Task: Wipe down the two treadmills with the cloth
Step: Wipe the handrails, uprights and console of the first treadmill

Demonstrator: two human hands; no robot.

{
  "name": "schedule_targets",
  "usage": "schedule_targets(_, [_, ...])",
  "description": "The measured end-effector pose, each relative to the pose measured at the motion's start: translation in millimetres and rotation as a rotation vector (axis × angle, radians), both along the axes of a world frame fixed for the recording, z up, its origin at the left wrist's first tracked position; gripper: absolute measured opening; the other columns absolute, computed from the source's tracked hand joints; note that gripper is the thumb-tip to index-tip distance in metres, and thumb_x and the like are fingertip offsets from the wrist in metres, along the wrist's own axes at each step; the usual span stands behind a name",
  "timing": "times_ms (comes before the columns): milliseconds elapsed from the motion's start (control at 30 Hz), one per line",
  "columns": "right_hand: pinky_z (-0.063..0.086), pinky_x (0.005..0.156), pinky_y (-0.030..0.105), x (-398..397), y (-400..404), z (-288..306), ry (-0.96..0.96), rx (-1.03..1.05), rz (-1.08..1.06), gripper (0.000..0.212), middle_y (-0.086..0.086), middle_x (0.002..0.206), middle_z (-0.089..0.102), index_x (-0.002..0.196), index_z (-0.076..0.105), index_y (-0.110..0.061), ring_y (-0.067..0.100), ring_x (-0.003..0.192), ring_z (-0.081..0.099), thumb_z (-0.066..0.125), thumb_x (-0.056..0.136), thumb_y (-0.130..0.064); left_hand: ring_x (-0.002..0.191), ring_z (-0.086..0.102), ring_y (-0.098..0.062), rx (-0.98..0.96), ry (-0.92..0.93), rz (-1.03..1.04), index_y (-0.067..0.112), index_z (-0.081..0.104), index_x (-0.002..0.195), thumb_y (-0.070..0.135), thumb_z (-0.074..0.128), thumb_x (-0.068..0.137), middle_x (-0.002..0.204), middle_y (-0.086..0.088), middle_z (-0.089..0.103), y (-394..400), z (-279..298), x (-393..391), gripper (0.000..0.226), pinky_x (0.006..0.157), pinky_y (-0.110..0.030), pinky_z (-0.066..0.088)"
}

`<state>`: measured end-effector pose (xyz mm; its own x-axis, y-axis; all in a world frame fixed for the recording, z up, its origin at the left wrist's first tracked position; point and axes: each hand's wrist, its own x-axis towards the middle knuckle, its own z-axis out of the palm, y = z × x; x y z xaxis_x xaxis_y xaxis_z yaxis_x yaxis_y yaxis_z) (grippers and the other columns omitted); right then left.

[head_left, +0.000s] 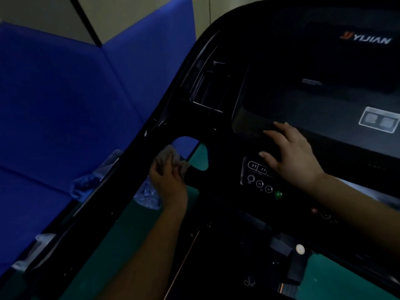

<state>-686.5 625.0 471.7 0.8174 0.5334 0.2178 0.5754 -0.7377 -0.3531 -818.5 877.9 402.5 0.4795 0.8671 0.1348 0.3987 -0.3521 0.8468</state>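
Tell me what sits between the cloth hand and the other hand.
In the head view, only black treadmill console separates the left hand, gripping the cloth, from the right hand.

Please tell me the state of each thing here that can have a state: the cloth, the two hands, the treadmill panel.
cloth: bunched, pressed on the black frame by the left hand
left hand: grips the cloth
right hand: fingers straight, resting flat on the console
button panel: symbols showing, partly covered by the right hand
green button: not touched

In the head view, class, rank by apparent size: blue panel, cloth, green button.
1. Blue panel, largest by far.
2. Cloth, bunched in the left hand, partly hidden.
3. Green button, smallest.
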Motion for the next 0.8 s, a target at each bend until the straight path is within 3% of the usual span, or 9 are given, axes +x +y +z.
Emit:
schedule_targets(67, [0.029,0.112,0.051,0,3,-1,-0.006,0.014,-0.005,0.058,0.014,0.145,0.039,0.133,0.051,-0.014,0.032,0.14,0.029,0.066,0.082,-0.039,0.109,0.056,-0.004,-0.051,-0.028,0.005,0.021,0.055,0.129,0.021,0.055,0.095,0.131,0.006,0.054,-9,9,1,0.033,0.088,-0.019,0.045])
schedule_targets(133, [0.029,0.112,0.051,0,6,-1,-0.015,0.026,-0.008,0.056,0.015,0.144,0.04,0.131,0.053,-0.014,0.033,0.139,0.03,0.066,0.082,-0.038,0.091,0.053,0.006,-0.122,-0.012,-0.004,0.02,0.052,0.124,0.019,0.051,0.097,0.111,0.014,0.054,-31,7,-3,0.027,0.074,-0.007,0.042])
schedule_targets(200, [0.029,0.112,0.05,1,8,-1,-0.008,0.036,-0.006,0.055,0.015,0.143,0.041,0.129,0.054,-0.013,0.033,0.139,0.03,0.067,0.082,-0.038,0.083,0.056,-0.008,-0.157,0.048,0.037,0.012,0.053,0.112,0.014,0.054,0.094,0.095,0.004,0.055,-48,4,-6,0.018,0.062,-0.012,0.044])
schedule_targets(267, [0.029,0.112,0.05,3,12,0,0.002,0.051,0.01,0.054,0.015,0.143,0.041,0.129,0.054,-0.013,0.033,0.139,0.029,0.067,0.082,-0.037,0.09,0.056,-0.022,-0.231,0.007,-0.081,0.007,0.059,0.105,0.005,0.052,0.093,0.102,-0.007,0.052,-50,19,-16,0.014,0.071,-0.013,0.04])
schedule_targets(367, [0.031,0.112,0.05,4,23,3,0.021,0.081,0.064,0.053,0.012,0.144,0.04,0.129,0.053,-0.014,0.03,0.14,0.029,0.065,0.083,-0.036,0.093,0.057,-0.018,0.048,-0.005,-0.045,0.006,0.059,0.096,0.003,0.047,0.095,0.104,-0.01,0.05,-18,45,-29,0.012,0.075,-0.019,0.042])
schedule_targets(433, [0.032,0.111,0.05,3,34,4,0.04,0.099,0.086,0.053,0.012,0.144,0.04,0.131,0.053,-0.014,0.029,0.14,0.029,0.064,0.083,-0.036,0.1,0.053,-0.017,0.28,0.04,-0.008,0.006,0.059,0.113,0.006,0.047,0.094,0.113,-0.012,0.051,20,65,-41,0.022,0.082,-0.02,0.042])
schedule_targets(500, [0.032,0.111,0.049,1,42,3,0.038,0.078,0.085,0.054,0.011,0.144,0.041,0.131,0.052,-0.015,0.029,0.139,0.031,0.063,0.084,-0.039,0.106,0.048,-0.031,0.6,0.23,-0.085,0.007,0.053,0.131,0.008,0.051,0.091,0.122,-0.021,0.048,65,62,-54,0.04,0.088,-0.036,0.043])
schedule_targets(600, [0.031,0.111,0.048,-1,46,-1,-0.019,0.005,0.066,0.056,0.01,0.142,0.042,0.131,0.052,-0.015,0.03,0.137,0.034,0.059,0.084,-0.044,0.097,0.049,-0.045,0.671,0.556,-0.199,0.008,0.039,0.142,0.008,0.065,0.084,0.118,-0.032,0.048,105,43,-58,0.064,0.08,-0.052,0.046])
schedule_targets(800, [0.032,0.11,0.047,-3,49,-2,-0.072,-0.051,0.033,0.055,0.011,0.141,0.044,0.131,0.052,-0.014,0.029,0.136,0.036,0.058,0.085,-0.044,0.08,0.052,-0.039,0.782,0.741,-0.284,0.001,0.037,0.142,0.019,0.064,0.082,0.111,-0.031,0.051,117,34,-34,0.069,0.067,-0.044,0.046])
